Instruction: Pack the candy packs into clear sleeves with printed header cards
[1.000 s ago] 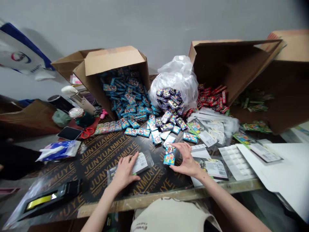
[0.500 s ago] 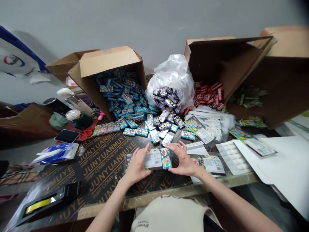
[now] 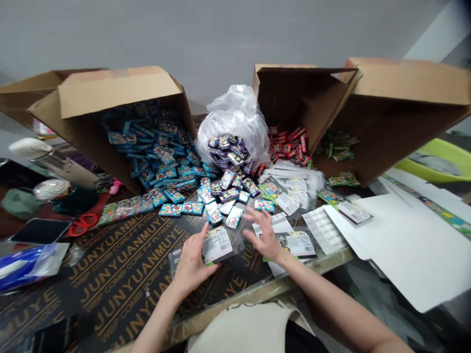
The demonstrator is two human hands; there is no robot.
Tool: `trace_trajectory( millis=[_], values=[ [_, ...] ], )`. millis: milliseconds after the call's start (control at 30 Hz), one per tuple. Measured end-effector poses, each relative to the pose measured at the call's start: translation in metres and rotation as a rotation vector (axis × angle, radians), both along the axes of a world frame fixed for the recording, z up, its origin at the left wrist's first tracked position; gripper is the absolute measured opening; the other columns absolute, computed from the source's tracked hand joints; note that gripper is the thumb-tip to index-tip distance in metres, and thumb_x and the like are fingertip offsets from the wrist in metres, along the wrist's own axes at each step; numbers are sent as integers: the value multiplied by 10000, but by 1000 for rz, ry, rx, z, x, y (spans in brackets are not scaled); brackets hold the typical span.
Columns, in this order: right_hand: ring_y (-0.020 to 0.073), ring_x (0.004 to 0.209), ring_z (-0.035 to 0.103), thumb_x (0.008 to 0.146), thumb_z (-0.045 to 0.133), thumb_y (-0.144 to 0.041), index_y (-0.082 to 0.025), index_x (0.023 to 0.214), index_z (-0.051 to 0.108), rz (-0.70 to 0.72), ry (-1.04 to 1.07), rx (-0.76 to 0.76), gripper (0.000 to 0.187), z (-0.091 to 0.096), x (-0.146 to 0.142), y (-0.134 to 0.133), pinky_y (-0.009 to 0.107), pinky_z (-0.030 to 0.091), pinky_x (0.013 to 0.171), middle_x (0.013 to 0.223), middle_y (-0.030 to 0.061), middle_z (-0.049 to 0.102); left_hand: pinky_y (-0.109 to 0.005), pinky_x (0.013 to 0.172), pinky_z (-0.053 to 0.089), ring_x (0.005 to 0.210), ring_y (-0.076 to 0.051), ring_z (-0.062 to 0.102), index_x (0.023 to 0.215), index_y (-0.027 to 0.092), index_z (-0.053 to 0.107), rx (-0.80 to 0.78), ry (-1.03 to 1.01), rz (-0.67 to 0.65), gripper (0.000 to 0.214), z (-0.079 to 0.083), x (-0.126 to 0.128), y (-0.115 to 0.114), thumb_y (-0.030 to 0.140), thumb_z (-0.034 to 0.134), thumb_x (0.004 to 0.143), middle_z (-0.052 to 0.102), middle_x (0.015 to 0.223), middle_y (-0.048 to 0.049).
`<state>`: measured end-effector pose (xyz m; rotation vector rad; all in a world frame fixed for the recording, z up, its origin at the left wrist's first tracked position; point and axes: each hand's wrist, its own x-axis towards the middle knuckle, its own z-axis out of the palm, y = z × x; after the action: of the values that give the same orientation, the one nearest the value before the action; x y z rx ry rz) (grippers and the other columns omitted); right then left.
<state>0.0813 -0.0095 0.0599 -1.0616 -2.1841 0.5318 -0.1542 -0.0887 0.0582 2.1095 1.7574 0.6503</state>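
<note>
My left hand [image 3: 192, 261] grips the left part of a printed card [image 3: 218, 245] in a clear plastic bag, thumb along the near edge and fingers at the far edge. The bag's clear right end sticks out past the card. My right hand [image 3: 266, 239] is open just right of it, fingers spread and slightly blurred, seemingly holding nothing. Beyond the hands lie loose small blue boxes [image 3: 213, 213], some face up. Purple boxes [image 3: 228, 152] spill from a white plastic bag [image 3: 235, 117]. Beside my right wrist lies another bagged card [image 3: 300, 243].
Cardboard boxes on their sides hold blue packs [image 3: 162, 147], red packs [image 3: 290, 142] and green packs [image 3: 340, 147]. Stacked bagged cards [image 3: 290, 189] and white sheets [image 3: 397, 245] lie to the right. Red scissors [image 3: 84, 224] and a phone [image 3: 40, 230] are at left.
The view has swung right. My right hand has let go and spread its fingers. The blue box that stood between my hands at the card's right end no longer shows there.
</note>
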Motion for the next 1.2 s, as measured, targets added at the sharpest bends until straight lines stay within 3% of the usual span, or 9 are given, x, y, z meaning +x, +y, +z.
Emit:
trace_trajectory(
  millis=[100,300,467,633,733,833,967,1067,1200],
  values=[
    [269,1217,332,769,543,-375,-201,1294,353,-325,-104,10,585,-12,21,47,444,210,997,1292,112,432,-457,961,302,1117,-293,424,1399,203,81,-42,53,-44,951,-14,1,1,314,636,635,457,1244,-116],
    [314,1183,343,707,574,-379,-187,1327,317,-308,-369,-16,698,-38,25,117,463,228,939,1230,126,473,-494,1040,192,1195,-291,379,1364,216,247,-92,142,-90,832,-43,7,1,418,633,656,423,1323,-109],
    [289,987,481,700,540,-297,-147,1248,417,-373,-336,14,581,-31,7,139,452,237,911,983,119,589,-534,1058,121,1234,-301,350,1342,243,306,-97,61,-62,849,-39,5,4,371,693,598,400,1357,-96],
    [263,918,516,676,538,-301,-155,1205,425,-436,-120,48,560,-6,-6,94,422,284,869,1000,102,584,-451,992,316,1173,-274,436,1279,208,418,-148,-522,194,718,-4,21,14,383,682,635,441,1322,-114],
    [239,929,525,675,559,-302,-198,1222,412,-211,-19,29,577,8,-20,36,416,274,910,1034,74,573,-322,810,453,925,-211,594,1142,142,548,-337,-1049,342,527,14,42,30,401,634,691,627,1073,-112],
    [256,1036,478,660,610,-330,-227,1251,400,-4,-44,-40,635,20,-25,-4,426,247,955,1089,76,540,-233,632,447,616,-128,584,777,100,647,-434,-1307,428,327,18,56,43,412,633,681,665,713,-54],
    [297,1231,299,584,687,-415,-223,1336,275,199,-44,-121,879,28,-18,-6,432,230,991,1342,108,336,-212,522,395,473,-99,505,582,95,612,-547,-1303,373,309,16,56,41,394,682,622,594,527,-16],
    [260,1180,373,574,675,-331,-242,1299,315,325,-11,-129,815,29,-13,3,403,238,992,1264,71,434,-223,541,397,510,-116,520,608,92,636,-602,-1240,276,324,15,48,33,413,660,650,605,553,-23],
    [258,1062,474,557,679,-352,-226,1203,411,254,-19,-61,711,20,-8,9,434,194,1001,1134,68,531,-351,811,413,887,-234,557,978,146,645,-326,-625,90,435,5,25,20,485,578,715,651,943,-87]
  ],
)
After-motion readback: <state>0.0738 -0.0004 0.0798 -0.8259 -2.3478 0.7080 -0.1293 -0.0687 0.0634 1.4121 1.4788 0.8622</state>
